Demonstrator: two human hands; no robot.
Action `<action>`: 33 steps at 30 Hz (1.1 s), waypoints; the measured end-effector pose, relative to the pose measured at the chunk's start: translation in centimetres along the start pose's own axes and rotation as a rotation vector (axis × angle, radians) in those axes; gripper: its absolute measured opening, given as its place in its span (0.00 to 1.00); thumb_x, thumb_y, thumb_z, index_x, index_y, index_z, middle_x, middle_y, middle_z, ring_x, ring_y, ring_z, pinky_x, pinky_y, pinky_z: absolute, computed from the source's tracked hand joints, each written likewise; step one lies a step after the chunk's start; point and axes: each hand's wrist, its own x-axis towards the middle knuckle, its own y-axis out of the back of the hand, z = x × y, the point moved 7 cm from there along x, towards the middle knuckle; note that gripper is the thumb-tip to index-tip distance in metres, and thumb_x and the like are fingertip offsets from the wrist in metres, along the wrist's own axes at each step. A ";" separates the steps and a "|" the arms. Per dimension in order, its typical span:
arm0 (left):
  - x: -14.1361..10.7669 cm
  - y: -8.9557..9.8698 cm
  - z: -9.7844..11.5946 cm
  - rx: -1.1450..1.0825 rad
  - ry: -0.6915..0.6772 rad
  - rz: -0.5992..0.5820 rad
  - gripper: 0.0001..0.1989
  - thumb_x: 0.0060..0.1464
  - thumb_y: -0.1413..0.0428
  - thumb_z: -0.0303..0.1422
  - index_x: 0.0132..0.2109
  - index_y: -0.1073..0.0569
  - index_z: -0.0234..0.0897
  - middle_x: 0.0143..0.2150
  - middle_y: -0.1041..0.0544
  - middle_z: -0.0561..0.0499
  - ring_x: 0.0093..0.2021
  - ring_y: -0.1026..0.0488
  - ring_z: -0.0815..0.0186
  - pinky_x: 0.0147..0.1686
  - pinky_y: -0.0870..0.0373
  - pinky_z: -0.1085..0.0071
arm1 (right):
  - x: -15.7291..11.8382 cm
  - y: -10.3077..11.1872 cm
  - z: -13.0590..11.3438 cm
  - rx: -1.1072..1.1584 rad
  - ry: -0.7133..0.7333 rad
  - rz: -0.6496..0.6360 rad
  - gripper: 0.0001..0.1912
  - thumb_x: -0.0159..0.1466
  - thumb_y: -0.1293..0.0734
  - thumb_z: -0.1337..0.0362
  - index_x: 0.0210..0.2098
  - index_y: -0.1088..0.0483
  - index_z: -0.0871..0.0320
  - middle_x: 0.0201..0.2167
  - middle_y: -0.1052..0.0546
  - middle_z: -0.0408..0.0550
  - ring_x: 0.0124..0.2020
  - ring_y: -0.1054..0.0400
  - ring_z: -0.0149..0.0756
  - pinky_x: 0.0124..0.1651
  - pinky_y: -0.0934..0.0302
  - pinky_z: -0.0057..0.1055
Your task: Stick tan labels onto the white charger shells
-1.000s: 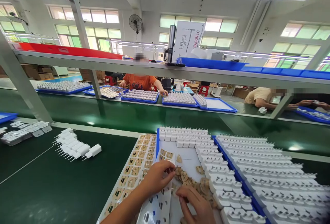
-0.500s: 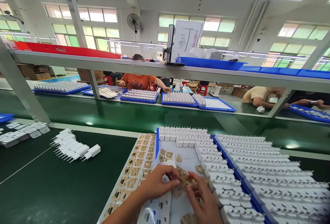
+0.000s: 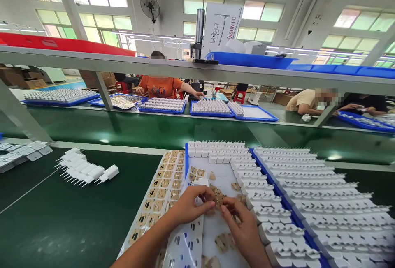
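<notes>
My right hand [image 3: 243, 223] pinches a small brown die-cut piece [image 3: 219, 199] between thumb and forefinger. My left hand [image 3: 194, 203] meets it from the other side, fingers curled and thumb against the piece's edge; its exact grip is partly hidden. Both hands are over a blue-rimmed tray [image 3: 186, 159], where more brown pieces [image 3: 221, 242] lie loose. Rows of white plug housings with pins [image 3: 267, 207] fill that tray's right side. Under my left forearm are a sheet of brown stickers [image 3: 160, 194] and a clear-white backing sheet [image 3: 188, 241].
A second tray of white housings [image 3: 327, 202] stands at right. Loose white housings [image 3: 83, 169] lie on the green bench at left, beside flat white parts [image 3: 24, 155]. A shelf beam [image 3: 173, 68] crosses ahead; co-workers sit beyond it, including a person in orange [image 3: 162, 87].
My right hand has moved in towards my left and closed its thumb and forefinger on a brown piece. The view has tilted down a little, showing less of the ceiling.
</notes>
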 end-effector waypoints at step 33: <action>-0.2 -1.6 -0.9 0.058 -0.003 -0.124 0.14 0.60 0.44 0.39 0.47 0.25 0.34 0.39 0.19 0.47 0.38 0.24 0.64 0.41 0.28 0.69 | 0.1 0.2 0.5 0.069 -0.116 0.093 0.13 0.67 0.36 0.55 0.38 0.25 0.57 0.33 0.20 0.48 0.32 0.25 0.36 0.34 0.31 0.29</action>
